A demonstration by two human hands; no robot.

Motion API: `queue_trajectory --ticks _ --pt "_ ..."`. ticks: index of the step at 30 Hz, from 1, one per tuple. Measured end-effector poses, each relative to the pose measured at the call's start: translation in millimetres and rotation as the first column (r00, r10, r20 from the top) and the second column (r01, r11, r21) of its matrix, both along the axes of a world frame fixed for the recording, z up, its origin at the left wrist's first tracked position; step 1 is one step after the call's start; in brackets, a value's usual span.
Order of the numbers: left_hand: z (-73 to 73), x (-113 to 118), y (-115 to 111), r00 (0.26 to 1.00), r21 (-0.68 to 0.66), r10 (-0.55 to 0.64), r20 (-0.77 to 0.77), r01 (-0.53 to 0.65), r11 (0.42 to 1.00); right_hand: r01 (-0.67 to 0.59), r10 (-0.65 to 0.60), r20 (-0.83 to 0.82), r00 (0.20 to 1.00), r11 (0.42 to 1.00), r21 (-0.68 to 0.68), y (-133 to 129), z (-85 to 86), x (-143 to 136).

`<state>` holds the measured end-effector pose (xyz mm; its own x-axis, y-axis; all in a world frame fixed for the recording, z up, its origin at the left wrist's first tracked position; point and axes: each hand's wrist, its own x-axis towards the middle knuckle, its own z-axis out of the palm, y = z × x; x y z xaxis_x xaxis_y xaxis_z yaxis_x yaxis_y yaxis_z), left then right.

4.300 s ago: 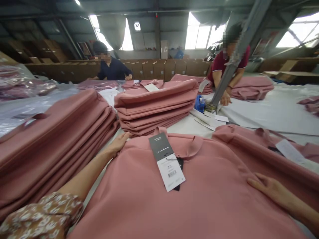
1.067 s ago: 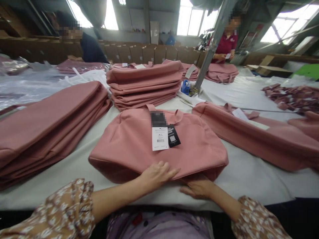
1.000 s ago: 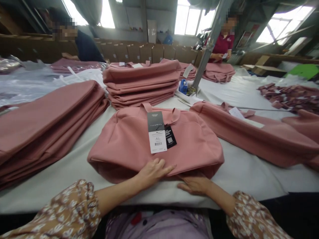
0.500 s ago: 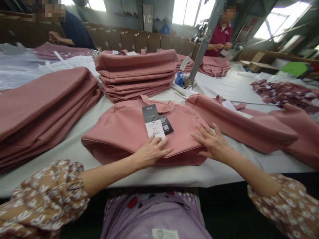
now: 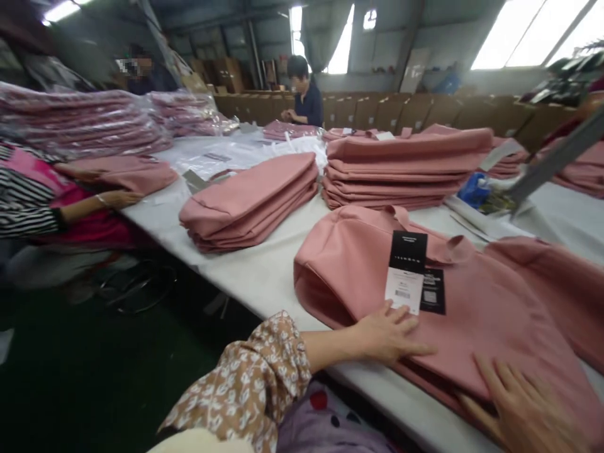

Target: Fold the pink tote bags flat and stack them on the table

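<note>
A pink bag (image 5: 349,251) with two short handles lies on its side on the white-covered table before me. My left hand (image 5: 389,333) rests on its upper face with fingers spread, the fingertips at the lower edge of a white barcode label (image 5: 403,289). Above that label sits a black tag (image 5: 408,248), and a second black tag (image 5: 433,292) lies partly beneath it. My right hand (image 5: 523,396) lies on the bag's near right part, fingers stretched out, the thumb by its lower edge. The picture's lower right corner cuts off part of this hand.
Stacked pink bags (image 5: 255,201) lie to the left, and a taller stack (image 5: 406,163) stands behind. Another pink bag (image 5: 557,270) is on the right. Beside a slanted metal post (image 5: 557,151) is a blue object (image 5: 474,190). Co-workers are across and at left; plastic-wrapped bags (image 5: 80,123) are piled there.
My view has swung to the left, bringing a co-worker in striped sleeves and wrapped bags into sight. Both hands stay on the bag, its tags still lying on top.
</note>
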<state>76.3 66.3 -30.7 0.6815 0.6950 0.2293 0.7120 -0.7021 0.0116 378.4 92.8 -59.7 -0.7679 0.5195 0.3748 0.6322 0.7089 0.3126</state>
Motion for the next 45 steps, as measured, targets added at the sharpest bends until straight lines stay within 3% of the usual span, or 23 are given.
queue_trajectory --ticks 4,6,7,8,9,10,11,12,13,17,19,22,23,24,26,28,29,31,34,37,40,42,45 --pt "18.9 -16.7 -30.8 0.970 0.114 -0.061 0.236 0.035 0.993 -0.222 0.221 -0.036 0.975 0.975 -0.023 -0.8 22.6 -59.5" --pt "22.6 -45.8 -56.5 0.869 0.150 0.058 0.491 -0.150 0.977 -0.292 0.290 -0.041 0.956 0.956 -0.033 -2.7 31.9 -80.5" --pt "21.6 -64.9 -68.9 0.754 0.106 0.194 0.628 -0.330 0.938 -0.306 0.304 -0.049 0.951 0.952 -0.032 -3.2 36.8 -88.9" --pt "18.6 -85.6 -79.6 0.565 0.012 0.353 0.746 -0.541 0.841 -0.314 0.311 -0.055 0.949 0.949 -0.037 -3.6 42.0 -97.0" --pt "13.3 -106.4 -87.6 0.329 -0.149 0.503 0.799 -0.702 0.697 -0.325 0.321 -0.063 0.945 0.945 -0.047 -3.9 47.4 -105.5" --pt "6.1 -125.8 -92.5 0.114 -0.318 0.599 0.792 -0.762 0.565 -0.340 0.336 -0.073 0.939 0.938 -0.061 -4.0 52.7 -115.4" --pt "-2.6 -142.7 -94.1 -0.035 -0.462 0.661 0.750 -0.742 0.485 -0.353 0.346 -0.085 0.934 0.932 -0.083 -3.9 57.5 -127.1" --pt "-12.1 -156.3 -92.9 -0.111 -0.573 0.713 0.692 -0.686 0.449 -0.355 0.345 -0.106 0.933 0.928 -0.109 -3.4 61.3 -140.9" --pt "-21.6 -166.6 -89.3 -0.118 -0.643 0.752 0.648 -0.614 0.458 -0.351 0.333 -0.133 0.933 0.925 -0.144 -2.3 63.9 -156.5" --pt "-42.9 -184.2 -68.3 0.045 -0.691 0.785 0.618 -0.446 0.569 -0.214 0.163 -0.169 0.972 0.911 -0.352 5.7 66.1 -225.0" --pt "-38.4 -185.9 -61.0 0.066 -0.682 0.768 0.636 -0.418 0.600 -0.083 0.033 -0.117 0.993 0.886 -0.456 7.3 69.5 -250.3" --pt "-23.0 -184.6 -55.1 0.053 -0.671 0.751 0.658 -0.412 0.616 0.018 -0.072 -0.062 0.995 0.781 -0.624 4.8 84.6 -267.1" --pt "-20.4 -184.9 -52.6 0.036 -0.671 0.753 0.657 -0.426 0.606 0.017 -0.082 -0.063 0.995 0.734 -0.679 4.6 91.0 -269.0" --pt "-20.6 -185.9 -48.7 0.020 -0.704 0.791 0.611 -0.442 0.556 0.027 -0.088 -0.055 0.995 0.731 -0.682 5.8 97.4 -270.2" --pt "-29.3 -189.7 -36.7 -0.007 -0.799 0.907 0.422 -0.475 0.368 0.058 -0.110 -0.036 0.993 0.741 -0.669 11.4 110.1 -271.7" --pt "-41.9 -193.1 -24.3 -0.022 -0.827 0.950 0.312 -0.499 0.260 0.081 -0.121 -0.013 0.993 0.737 -0.671 16.1 121.9 -272.4" --pt "-46.4 -194.1 -20.5 -0.025 -0.827 0.953 0.303 -0.503 0.250 0.082 -0.114 -0.002 0.993 0.721 -0.688 16.0 126.2 -272.0" --pt "-48.1 -195.1 -19.3 0.020 -0.801 0.923 0.385 -0.489 0.345 0.061 -0.074 0.015 0.997 0.687 -0.724 10.1 126.3 -268.5" --pt "-37.8 -198.8 -21.3 0.148 -0.703 0.818 0.556 -0.443 0.557 -0.008 0.033 0.023 0.999 0.722 -0.692 -4.2 92.3 -253.6" --pt "-33.0 -210.7 -15.6 0.200 -0.691 0.805 0.559 -0.424 0.585 -0.150 0.152 -0.036 0.988 0.862 -0.484 -14.2 27.9 -236.1" --pt "-35.1 -220.1 -15.7 0.215 -0.678 0.804 0.555 -0.442 0.587 -0.219 0.191 -0.113 0.975 0.911 -0.351 -18.4 -18.6 -227.7" --pt "-35.2 -219.6 -22.1 0.213 -0.656 0.798 0.564 -0.472 0.589 -0.189 0.168 -0.091 0.982 0.914 -0.358 -18.9 -26.3 -227.2" --pt "-31.5 -215.4 -32.3 0.223 -0.595 0.768 0.600 -0.518 0.615 -0.157 0.149 -0.050 0.988 0.907 -0.390 -17.4 -19.3 -229.6"
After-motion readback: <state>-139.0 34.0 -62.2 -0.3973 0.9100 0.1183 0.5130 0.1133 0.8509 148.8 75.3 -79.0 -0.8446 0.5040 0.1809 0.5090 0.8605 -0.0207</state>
